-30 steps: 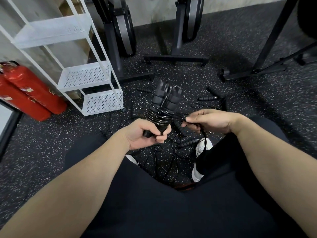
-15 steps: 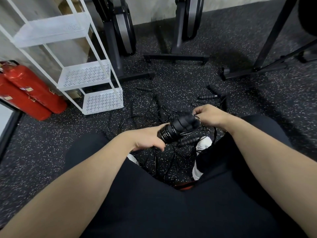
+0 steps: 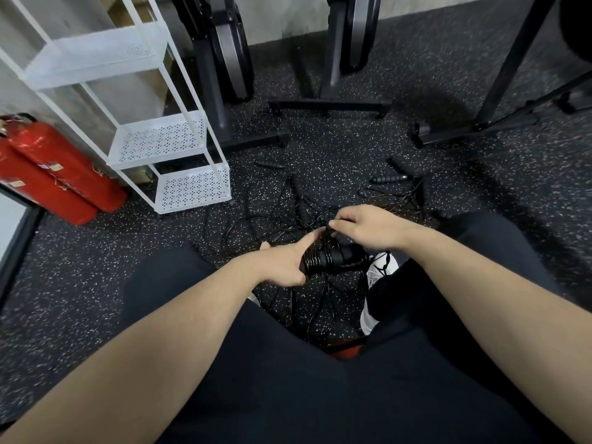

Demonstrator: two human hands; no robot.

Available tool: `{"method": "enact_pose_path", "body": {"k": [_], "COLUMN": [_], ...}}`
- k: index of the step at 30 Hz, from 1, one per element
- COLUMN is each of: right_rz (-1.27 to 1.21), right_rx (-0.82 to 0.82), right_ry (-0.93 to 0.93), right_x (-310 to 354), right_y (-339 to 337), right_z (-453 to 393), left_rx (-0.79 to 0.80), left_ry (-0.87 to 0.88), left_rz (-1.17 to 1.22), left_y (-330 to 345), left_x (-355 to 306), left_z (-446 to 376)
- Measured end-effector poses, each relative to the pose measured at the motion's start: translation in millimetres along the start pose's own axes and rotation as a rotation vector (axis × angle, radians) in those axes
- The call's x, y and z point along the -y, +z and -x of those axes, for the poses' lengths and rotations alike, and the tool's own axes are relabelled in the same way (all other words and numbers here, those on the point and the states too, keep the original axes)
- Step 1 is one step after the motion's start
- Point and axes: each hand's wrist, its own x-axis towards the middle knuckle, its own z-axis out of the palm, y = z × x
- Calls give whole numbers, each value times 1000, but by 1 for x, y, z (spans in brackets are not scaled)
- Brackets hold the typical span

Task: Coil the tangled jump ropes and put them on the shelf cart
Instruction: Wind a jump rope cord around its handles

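Two hands work close together over a knot of black rope on the speckled gym floor [image 3: 416,91]. The left hand [image 3: 285,262] grips a bundle [image 3: 333,259] made of two black handles lying side by side with rope wound round them in tight turns; its forefinger sticks out straight toward the other hand while the rest of its fingers curl round the near end of the bundle. The right hand [image 3: 365,227] sits just above and beyond the bundle, its thumb and fingertips pinching a thin strand of rope right at the tip of the left forefinger. The bundle lies roughly level, its free end pointing toward a white shoe [image 3: 379,272].

Under and around the hands, loose ropes [image 3: 256,225] spread in loops across the floor, and several more handles [image 3: 389,178] lie scattered farther out, well apart from the hands. The white shelf cart [image 3: 179,145] stands to the left, near the edge of the tangle, with three perforated shelves; no rope shows on any of them. Beside the cart, against the wall, lie two red fire extinguishers [image 3: 61,174]. Black exercise machines [image 3: 221,59] stand behind the cart and the ropes, their feet resting on the floor. Dark trousers [image 3: 320,395] fill the bottom of the view between the two bare forearms.
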Motion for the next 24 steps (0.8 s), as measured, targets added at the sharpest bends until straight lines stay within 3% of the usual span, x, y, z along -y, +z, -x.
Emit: {"method": "enact_pose_path", "body": {"k": [7, 13, 20, 24], "right_rz": [236, 309, -205, -363], "right_rx": [65, 86, -73, -187], "right_ry": [-125, -151, -107, -89], "right_x": [19, 27, 28, 25], "right_y": [28, 41, 44, 39], "right_z": [4, 8, 8, 7], "left_rx": [-65, -107, -304, -406], "left_ry": [-60, -94, -52, 42], "left_rz": [-10, 202, 660, 943], "left_y": [0, 2, -2, -7], "left_x": [5, 18, 22, 25], "left_z": [-4, -8, -17, -17]}}
